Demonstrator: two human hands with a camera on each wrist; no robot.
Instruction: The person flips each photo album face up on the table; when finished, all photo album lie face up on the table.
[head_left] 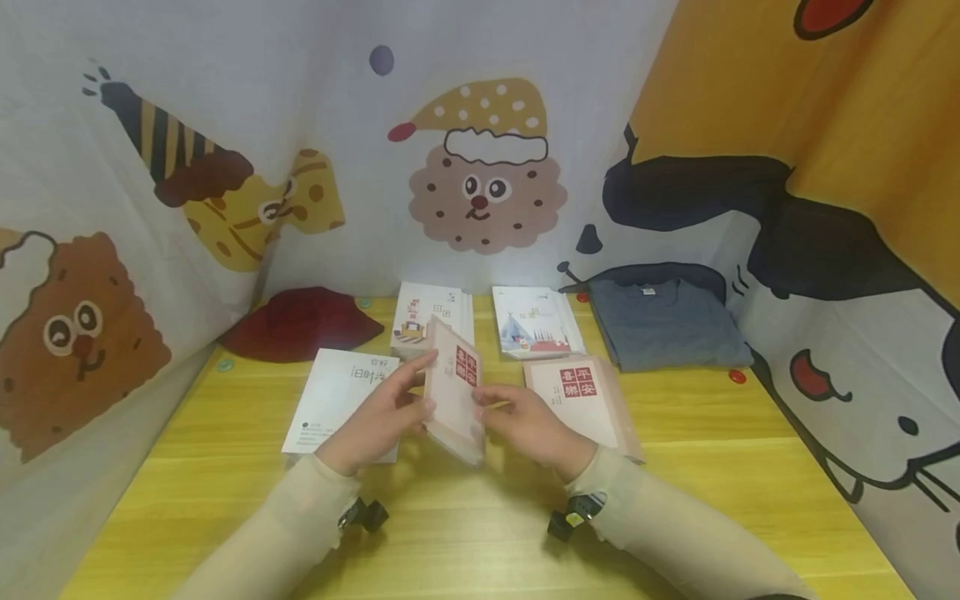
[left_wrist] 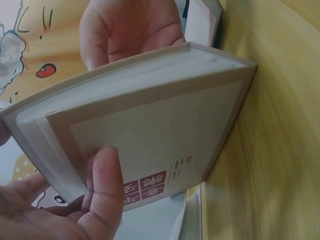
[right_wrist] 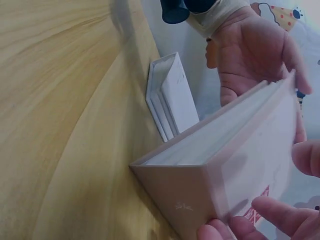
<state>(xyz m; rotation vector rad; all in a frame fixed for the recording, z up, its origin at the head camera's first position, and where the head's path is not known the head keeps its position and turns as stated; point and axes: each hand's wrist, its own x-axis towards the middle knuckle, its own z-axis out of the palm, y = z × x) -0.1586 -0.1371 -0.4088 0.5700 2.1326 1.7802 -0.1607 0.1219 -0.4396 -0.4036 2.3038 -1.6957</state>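
Observation:
A pink hardcover book (head_left: 452,392) with a red square of characters stands tilted on its edge between both hands. My left hand (head_left: 382,412) grips its left side, the thumb (left_wrist: 106,187) lying on the cover and fingers behind. At its spine side, my right hand (head_left: 532,421) holds it with bent fingertips (right_wrist: 270,207) on the cover and spine. In the right wrist view, the book's lower corner appears to rest on the wooden table (right_wrist: 65,150). A similar pink book (head_left: 581,400) lies flat just beyond my right hand.
A white book (head_left: 345,400) lies beside my left hand. Two illustrated white books, one left (head_left: 412,312) and one right (head_left: 532,321), lie farther back. A dark red hat (head_left: 300,325) and folded grey shirt (head_left: 663,325) flank them. Printed curtains (head_left: 337,83) hang behind the table.

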